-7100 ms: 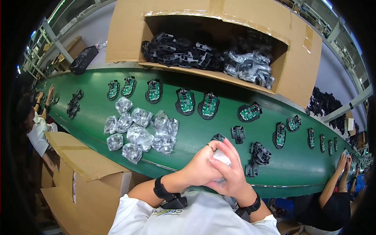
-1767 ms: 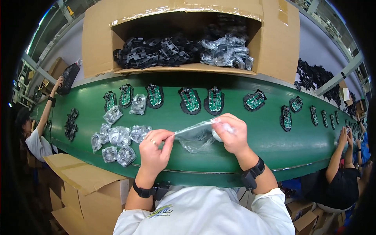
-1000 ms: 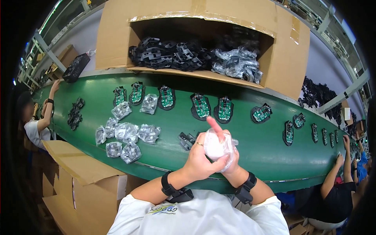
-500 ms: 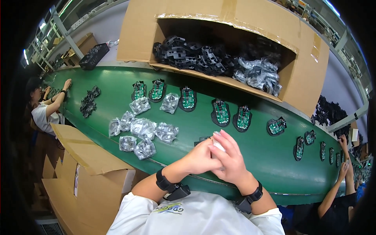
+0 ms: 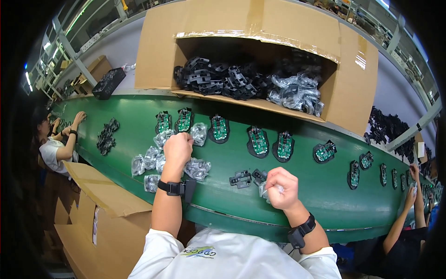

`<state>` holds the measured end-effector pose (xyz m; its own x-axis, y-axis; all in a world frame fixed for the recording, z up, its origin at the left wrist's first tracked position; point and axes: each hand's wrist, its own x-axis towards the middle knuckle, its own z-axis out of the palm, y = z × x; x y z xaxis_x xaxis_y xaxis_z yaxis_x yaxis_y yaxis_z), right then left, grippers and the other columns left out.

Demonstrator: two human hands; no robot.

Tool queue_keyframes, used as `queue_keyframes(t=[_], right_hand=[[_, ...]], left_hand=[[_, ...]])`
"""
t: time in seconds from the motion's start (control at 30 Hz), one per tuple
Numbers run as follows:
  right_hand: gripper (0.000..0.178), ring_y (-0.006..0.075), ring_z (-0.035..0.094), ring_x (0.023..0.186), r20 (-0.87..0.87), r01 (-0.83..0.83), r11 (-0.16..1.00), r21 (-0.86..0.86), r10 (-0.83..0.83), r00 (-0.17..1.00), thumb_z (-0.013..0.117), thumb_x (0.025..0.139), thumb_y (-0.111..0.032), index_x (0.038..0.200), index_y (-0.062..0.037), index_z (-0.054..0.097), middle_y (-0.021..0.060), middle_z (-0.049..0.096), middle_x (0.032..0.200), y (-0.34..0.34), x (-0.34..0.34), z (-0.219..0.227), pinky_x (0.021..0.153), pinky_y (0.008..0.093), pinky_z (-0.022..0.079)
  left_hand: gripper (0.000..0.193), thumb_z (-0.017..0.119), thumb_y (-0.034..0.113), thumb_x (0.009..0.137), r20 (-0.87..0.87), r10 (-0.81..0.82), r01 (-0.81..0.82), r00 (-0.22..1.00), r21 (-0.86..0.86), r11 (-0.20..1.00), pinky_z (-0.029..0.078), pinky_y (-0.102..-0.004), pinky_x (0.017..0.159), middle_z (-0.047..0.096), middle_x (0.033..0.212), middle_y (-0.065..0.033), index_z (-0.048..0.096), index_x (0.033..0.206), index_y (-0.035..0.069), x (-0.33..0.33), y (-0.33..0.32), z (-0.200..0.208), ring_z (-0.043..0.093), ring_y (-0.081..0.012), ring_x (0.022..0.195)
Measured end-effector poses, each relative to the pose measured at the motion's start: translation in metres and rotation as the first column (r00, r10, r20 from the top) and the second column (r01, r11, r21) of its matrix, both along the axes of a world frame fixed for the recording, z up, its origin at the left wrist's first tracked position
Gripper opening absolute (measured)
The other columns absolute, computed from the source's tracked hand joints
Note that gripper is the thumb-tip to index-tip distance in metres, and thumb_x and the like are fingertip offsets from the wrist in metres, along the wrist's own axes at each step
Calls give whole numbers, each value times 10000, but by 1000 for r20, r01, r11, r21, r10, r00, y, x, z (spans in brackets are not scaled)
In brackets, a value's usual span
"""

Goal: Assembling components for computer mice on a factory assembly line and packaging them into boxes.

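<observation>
My left hand (image 5: pixel 178 149) is closed over the group of bagged parts, its fingertips beside a clear-wrapped part (image 5: pixel 199 134); what it pinches, if anything, is hidden. More clear-bagged grey parts (image 5: pixel 197 169) lie around that wrist. My right hand (image 5: pixel 282 188) is curled shut on a crumpled clear plastic bag (image 5: pixel 264 190), which shows below its fingers. Just left of it lie two unwrapped dark grey plastic parts, one flat with cut-outs (image 5: pixel 240 179) and one (image 5: pixel 259 176) close to the knuckles. Black mouse bases with green circuit boards (image 5: pixel 219 129) stand in a line beyond both hands.
A large cardboard box (image 5: pixel 260 21) at the back holds black plastic parts (image 5: pixel 223 79) and bagged ones (image 5: pixel 297 93). An open carton (image 5: pixel 107 214) stands at near left. Black parts (image 5: pixel 107 136) lie left on the green belt (image 5: pixel 320 200). Other people work at both ends.
My hands, together before, are now apart. The left has moved left and away to the bagged parts; the right has shifted slightly right with the plastic bag. The unwrapped grey parts now show.
</observation>
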<state>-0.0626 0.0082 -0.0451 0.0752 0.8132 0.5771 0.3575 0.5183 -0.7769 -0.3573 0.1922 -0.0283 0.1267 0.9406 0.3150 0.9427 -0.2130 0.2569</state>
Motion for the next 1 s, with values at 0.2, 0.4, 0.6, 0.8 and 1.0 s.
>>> queue_keyframes(t=[0.2,0.4,0.6,0.8,1.0], right_hand=[[86,256,682,709,50,-12,990,-142,19,999,726,771,-92,833,-33,711,127,680,804,-1,0,9,661,345,544],[436,253,695,734,57,131,907,-400,-118,991,835,799,-200,1198,-55,737,120,709,833,-4,0,35,689,340,554],[382,294,707,844,135,-7,985,-172,31,990,707,742,-68,1121,-60,762,128,722,905,3,22,25,778,359,563],[336,302,705,851,405,106,926,-363,55,913,758,828,-159,1150,-64,745,125,729,937,-3,44,36,779,381,559],[357,230,719,847,82,-10,814,-580,70,994,803,882,-264,1180,-76,746,123,734,879,7,18,61,768,354,556]], left_hand=[[177,708,151,951,623,-211,328,753,-77,941,538,-298,652,743,788,-96,747,929,-20,25,-34,19,692,-176,700],[52,671,29,954,756,-528,791,387,22,611,498,-244,699,718,860,-55,683,954,-22,43,-90,54,619,-95,757],[48,685,21,941,719,-529,773,451,-17,635,526,-269,669,720,848,-93,698,948,-25,50,-96,53,654,-119,721],[74,633,34,987,859,-298,629,416,-35,776,502,-244,705,711,891,-46,646,969,-36,47,-99,49,586,-67,764],[64,629,18,980,926,-311,768,216,36,640,521,-256,716,748,937,-87,639,943,-32,52,-100,36,639,-95,791]])
